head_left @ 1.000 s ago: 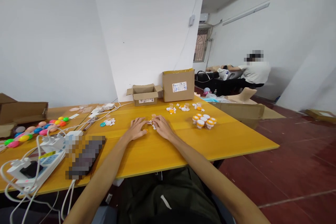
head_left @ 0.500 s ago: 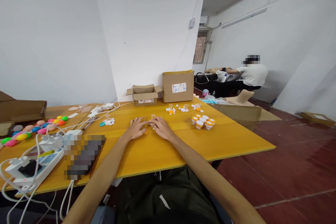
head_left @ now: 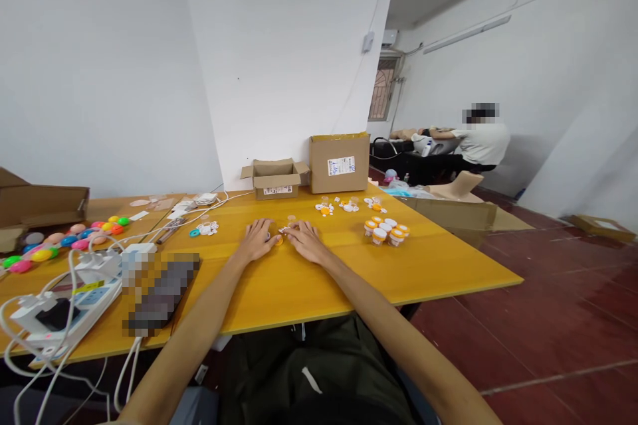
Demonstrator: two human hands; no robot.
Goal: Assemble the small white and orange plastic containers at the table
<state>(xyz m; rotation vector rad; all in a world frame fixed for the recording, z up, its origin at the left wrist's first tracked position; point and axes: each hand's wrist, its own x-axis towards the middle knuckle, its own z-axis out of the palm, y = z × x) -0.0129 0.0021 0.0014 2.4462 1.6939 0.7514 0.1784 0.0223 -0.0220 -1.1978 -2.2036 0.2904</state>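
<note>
My left hand [head_left: 256,240] rests on the wooden table with curled fingers. Something small and pale shows between its thumb and fingers, too small to make out. Beside its thumb lies an orange ring-shaped piece [head_left: 279,239]. Facing it, my right hand [head_left: 306,242] has its fingertips together on a small white plastic part [head_left: 284,230]. Just beyond the fingertips is a clear round piece [head_left: 292,218]. Several small white-and-orange-lidded containers [head_left: 386,231] stand grouped to the right of my right hand.
Loose white and orange parts [head_left: 325,208] lie in small piles behind. An open carton [head_left: 276,190] and a taller box [head_left: 339,176] stand at the back. On the left are white pieces [head_left: 208,229], a phone [head_left: 167,295], a power strip [head_left: 94,305] and coloured balls [head_left: 64,239]. Another person [head_left: 481,143] sits far right.
My left thumb and fingers have parted slightly, showing the small pale thing. The right fingertips have shifted slightly at the white part. The containers and boxes stay in place.
</note>
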